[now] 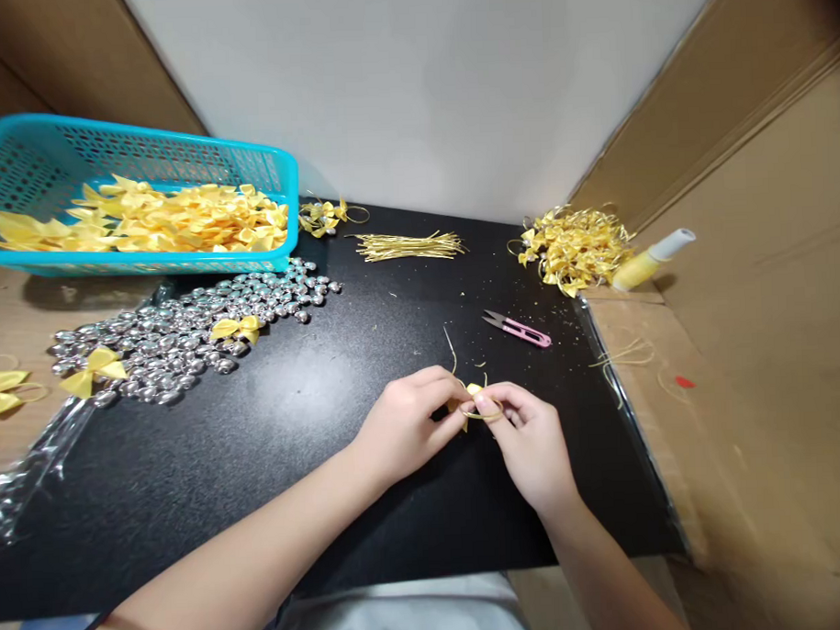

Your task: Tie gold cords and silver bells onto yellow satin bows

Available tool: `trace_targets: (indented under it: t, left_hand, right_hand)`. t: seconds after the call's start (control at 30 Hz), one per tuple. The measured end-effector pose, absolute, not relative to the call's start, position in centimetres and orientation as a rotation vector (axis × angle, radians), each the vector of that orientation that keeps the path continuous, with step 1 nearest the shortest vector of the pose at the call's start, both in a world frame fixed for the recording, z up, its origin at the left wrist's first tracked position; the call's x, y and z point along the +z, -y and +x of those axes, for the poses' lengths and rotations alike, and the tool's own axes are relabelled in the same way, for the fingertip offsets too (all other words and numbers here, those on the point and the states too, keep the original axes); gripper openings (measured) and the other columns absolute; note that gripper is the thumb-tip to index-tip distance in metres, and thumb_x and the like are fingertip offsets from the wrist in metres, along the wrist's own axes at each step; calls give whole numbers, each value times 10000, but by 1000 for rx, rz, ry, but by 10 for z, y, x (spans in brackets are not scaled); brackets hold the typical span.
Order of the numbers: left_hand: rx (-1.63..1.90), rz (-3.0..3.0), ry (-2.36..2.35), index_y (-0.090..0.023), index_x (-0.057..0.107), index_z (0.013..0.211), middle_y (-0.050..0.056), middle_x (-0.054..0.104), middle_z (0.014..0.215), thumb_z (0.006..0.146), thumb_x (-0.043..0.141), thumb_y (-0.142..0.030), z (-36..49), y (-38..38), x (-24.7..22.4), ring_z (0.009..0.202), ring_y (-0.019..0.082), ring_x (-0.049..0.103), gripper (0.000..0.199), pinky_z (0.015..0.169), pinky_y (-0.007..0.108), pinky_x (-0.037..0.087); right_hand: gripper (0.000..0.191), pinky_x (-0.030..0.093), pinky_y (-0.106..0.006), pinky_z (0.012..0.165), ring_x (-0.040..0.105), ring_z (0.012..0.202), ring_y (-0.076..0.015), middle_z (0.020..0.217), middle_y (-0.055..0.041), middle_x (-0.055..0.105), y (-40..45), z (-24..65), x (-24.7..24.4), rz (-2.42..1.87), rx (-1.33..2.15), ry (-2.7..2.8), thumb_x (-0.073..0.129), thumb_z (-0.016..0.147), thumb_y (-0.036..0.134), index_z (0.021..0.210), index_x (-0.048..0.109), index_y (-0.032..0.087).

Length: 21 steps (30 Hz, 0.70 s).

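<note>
Over the front middle of the black board, my left hand (414,421) and my right hand (531,440) meet fingertip to fingertip. My left hand pinches a small yellow ribbon bow (473,388), mostly hidden by the fingers. A loop of gold cord (489,415) runs from the bow, and my right thumb and fingers are closed on it. One loose cord end sticks up past my left fingers. Whether a bead sits at the bow is hidden. Pink-handled thread snips (518,329) lie just beyond my right hand.
A turquoise basket (184,261) of yellow bows stands back left. Silver beads (179,337) spread before it, with loose bows among them. Cut gold cords (410,246) lie at the back. Tied bows (573,245) are heaped back right beside a yellow-and-white tube (652,259). Cardboard walls flank the board.
</note>
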<state>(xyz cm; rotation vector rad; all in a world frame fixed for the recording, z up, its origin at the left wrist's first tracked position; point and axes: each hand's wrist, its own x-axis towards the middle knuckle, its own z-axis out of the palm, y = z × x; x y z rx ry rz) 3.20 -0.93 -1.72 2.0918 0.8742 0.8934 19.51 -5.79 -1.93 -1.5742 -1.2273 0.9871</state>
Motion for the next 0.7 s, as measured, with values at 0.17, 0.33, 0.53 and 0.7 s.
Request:
trace_targets:
  t: [0.17,0.33,0.53,0.7]
  left_hand:
    - [958,2141,-847,-166,661,867,75,713,879,899,546,-192,33,10,-20,816,151,680,122,756,256,550]
    - [907,1949,-925,-168,643,840,62,687,920,818,619,-176,33,8,-12,790,134,654,34,675,226,555]
    - [711,1669,-983,-162,646,745,47,651,939,751,580,-137,29,2,-3,794,129,646,70,620,195,535]
    - [613,1610,-984,-157,657,679,50,685,899,773,586,-190,31,2,0,791,143,652,122,621,206,512]
  right_hand:
    - [236,506,-319,704,638,767,-200,815,-66,696,59,195,-20,-1557,967,1235,628,851,394,770,705,186]
    - [203,513,-328,733,629,792,-202,824,-63,681,59,196,-22,-1555,920,1281,624,861,366,787,691,189]
    - [171,513,-332,760,622,822,-204,861,-65,669,59,198,-25,-1549,911,1295,621,865,345,800,676,196]
    - [149,509,-320,738,620,810,-196,840,-56,662,59,198,-24,-1537,887,1342,605,874,316,800,664,201]
